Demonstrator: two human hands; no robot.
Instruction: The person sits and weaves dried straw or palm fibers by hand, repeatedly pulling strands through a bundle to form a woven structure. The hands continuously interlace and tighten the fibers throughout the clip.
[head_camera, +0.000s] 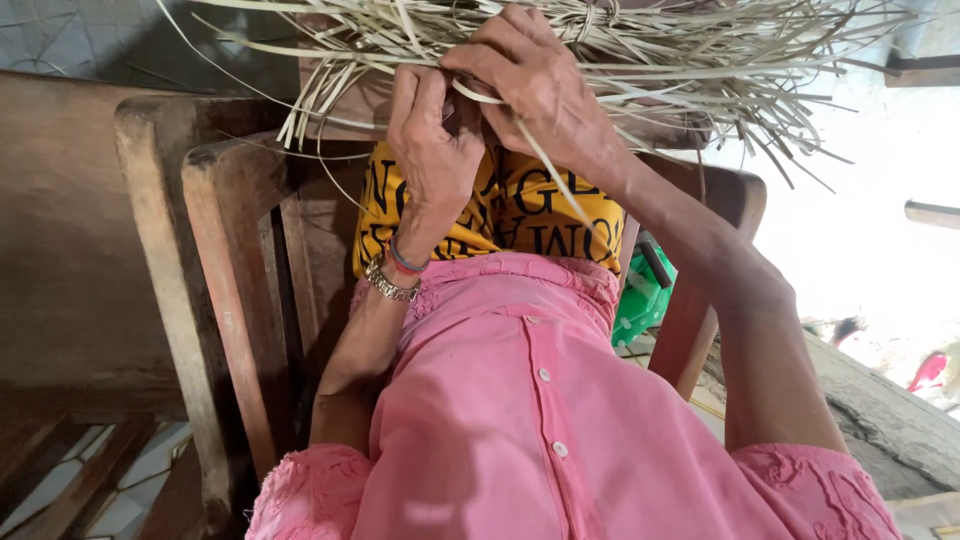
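— Head view: what do the hands have?

— Both work at a bundle of pale dried leaf strips (640, 50) that fans across the far part of the scene, over the person's lap. The left hand (432, 150) is curled, fingers bent in against the strips at the bundle's near edge, pinching them as far as I can tell. The right hand (535, 85) lies just beside it, touching it, fingers closed over the strips, with one long single strip (545, 165) running out from under the palm toward the near side.

— Anything on the wrists?

— A metal bracelet (390, 283) and a thin band on the left wrist.

— What surrounds them?

— A pink buttoned shirt (520, 400) fills the near middle. Beyond it a yellow cloth with black lettering (500, 215) covers the lap under the hands. A wooden chair (215, 300) with a worn armrest stands on the left; its other arm shows on the right, with something green (640, 300) behind it.

— What blocks the view?

— The hands hide where the strips meet, and the bundle covers the knees.
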